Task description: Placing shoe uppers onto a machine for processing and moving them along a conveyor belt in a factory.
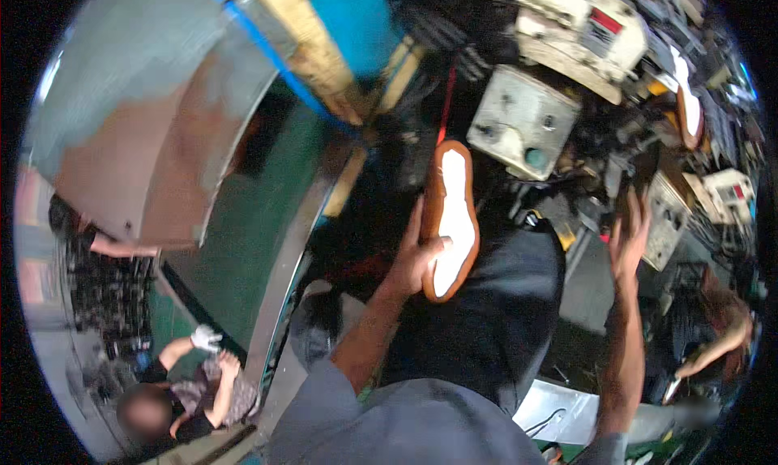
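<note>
My left hand (417, 258) grips a shoe (455, 210) along its left edge, near the end closest to me, with the thumb lying across its face. The shoe's underside is turned up: a white, sole-shaped middle with a brown rim all round. It is held over my lap, pointing away from me. To the right, my right hand (628, 234) is raised with stretched fingers and holds nothing that I can see. It is nearest to a pale machine box (666, 222) and apart from the shoe.
Ahead stand a grey metal control box (523, 120) and a cream machine (583, 31). Another brown and white shoe (689, 112) sits among machinery at far right. On the left, a green conveyor belt (271, 165) runs under a metal hood (146, 124). Co-workers' arms (223, 388) show at both sides.
</note>
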Motion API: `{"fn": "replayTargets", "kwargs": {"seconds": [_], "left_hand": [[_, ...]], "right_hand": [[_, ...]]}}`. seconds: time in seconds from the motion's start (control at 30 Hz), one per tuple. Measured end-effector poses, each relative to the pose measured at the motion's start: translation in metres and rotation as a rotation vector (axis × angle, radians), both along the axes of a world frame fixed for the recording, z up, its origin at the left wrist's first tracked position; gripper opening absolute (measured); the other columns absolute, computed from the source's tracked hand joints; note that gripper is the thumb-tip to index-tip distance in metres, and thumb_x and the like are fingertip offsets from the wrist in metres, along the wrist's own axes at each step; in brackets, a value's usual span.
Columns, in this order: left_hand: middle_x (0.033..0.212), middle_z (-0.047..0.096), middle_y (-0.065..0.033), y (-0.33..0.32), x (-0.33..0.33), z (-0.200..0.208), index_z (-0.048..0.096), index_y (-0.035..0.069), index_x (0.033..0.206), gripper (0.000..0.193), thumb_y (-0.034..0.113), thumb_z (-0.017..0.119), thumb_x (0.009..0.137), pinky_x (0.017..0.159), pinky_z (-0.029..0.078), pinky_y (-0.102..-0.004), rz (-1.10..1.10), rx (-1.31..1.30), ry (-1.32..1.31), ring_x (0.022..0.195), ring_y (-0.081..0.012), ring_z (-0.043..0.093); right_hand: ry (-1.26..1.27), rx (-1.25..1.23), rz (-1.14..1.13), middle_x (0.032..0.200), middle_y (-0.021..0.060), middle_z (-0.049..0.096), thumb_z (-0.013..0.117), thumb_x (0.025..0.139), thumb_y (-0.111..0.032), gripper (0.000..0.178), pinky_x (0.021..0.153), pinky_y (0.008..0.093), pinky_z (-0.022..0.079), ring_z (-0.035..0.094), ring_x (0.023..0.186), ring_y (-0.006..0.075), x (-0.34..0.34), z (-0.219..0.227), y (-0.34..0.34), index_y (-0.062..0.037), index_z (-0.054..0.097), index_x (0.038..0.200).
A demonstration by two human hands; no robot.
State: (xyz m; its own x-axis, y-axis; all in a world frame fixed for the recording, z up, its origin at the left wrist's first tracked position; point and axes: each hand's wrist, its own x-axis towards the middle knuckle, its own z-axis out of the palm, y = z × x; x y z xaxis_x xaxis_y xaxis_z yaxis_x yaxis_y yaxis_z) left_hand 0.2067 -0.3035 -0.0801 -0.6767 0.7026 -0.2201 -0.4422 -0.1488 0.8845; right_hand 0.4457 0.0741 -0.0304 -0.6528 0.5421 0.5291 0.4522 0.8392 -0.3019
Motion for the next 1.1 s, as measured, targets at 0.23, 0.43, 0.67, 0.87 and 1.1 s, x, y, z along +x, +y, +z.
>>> {"fn": "replayTargets", "kwargs": {"seconds": [0.23, 0.43, 0.67, 0.87, 1.1], "left_hand": [[0.162, 0.044, -0.0216, -0.172, -0.158, -0.080, 0.018, 0.009, 0.171, 0.105, 0.011, 0.078, 0.085, 0.121, 0.038, -0.0449, 0.594, -0.383, 0.327, 0.149, -0.0340, 0.044], [0.162, 0.025, -0.0431, -0.239, -0.235, -0.076, 0.019, 0.038, 0.171, 0.092, 0.022, 0.070, 0.096, 0.109, 0.050, -0.0550, 0.202, -1.615, 1.032, 0.130, -0.0560, 0.053], [0.171, 0.023, -0.0304, -0.283, -0.313, -0.119, 0.020, 0.043, 0.170, 0.093, 0.013, 0.066, 0.094, 0.103, 0.056, -0.0528, -0.112, -1.801, 1.720, 0.142, -0.0468, 0.050], [0.135, 0.066, -0.0147, -0.322, -0.452, -0.189, 0.056, 0.014, 0.154, 0.063, 0.038, 0.066, 0.096, 0.085, 0.062, -0.0464, -0.176, -2.937, 2.363, 0.105, -0.0249, 0.071], [0.090, 0.071, -0.0037, -0.292, -0.441, -0.256, 0.068, 0.016, 0.109, 0.031, 0.041, 0.069, 0.092, 0.072, 0.061, -0.0431, 0.049, -1.602, 1.800, 0.081, -0.0220, 0.071]], "right_hand": [[-0.111, -0.892, -0.272, 0.127, 0.0210, 0.073, 0.065, 0.100, -0.009, 0.043, 0.098, 0.0419, 0.055, 0.071, 0.107, 0.0300, 0.222, -0.215, -0.130, 0.0057, 0.061, 0.140], [-0.109, -1.104, -0.468, 0.090, 0.0054, 0.073, 0.063, 0.100, -0.013, 0.024, 0.061, 0.0313, 0.053, 0.065, 0.069, 0.0140, 0.413, -0.258, -0.138, 0.0041, 0.072, 0.114], [-0.209, -0.918, -0.570, 0.095, 0.0070, 0.072, 0.058, 0.106, -0.014, 0.025, 0.062, 0.0294, 0.052, 0.065, 0.075, 0.0144, 0.347, -0.252, -0.175, 0.0052, 0.070, 0.116], [-0.407, -1.114, -0.397, 0.100, 0.0129, 0.074, 0.062, 0.104, -0.016, 0.027, 0.073, 0.0368, 0.056, 0.069, 0.084, 0.0205, 0.256, -0.201, -0.141, 0.0039, 0.071, 0.118], [-0.374, -0.776, -0.395, 0.103, 0.0231, 0.076, 0.059, 0.104, -0.009, 0.031, 0.076, 0.0426, 0.055, 0.069, 0.080, 0.0280, 0.177, -0.127, -0.139, 0.0058, 0.069, 0.130]]}}
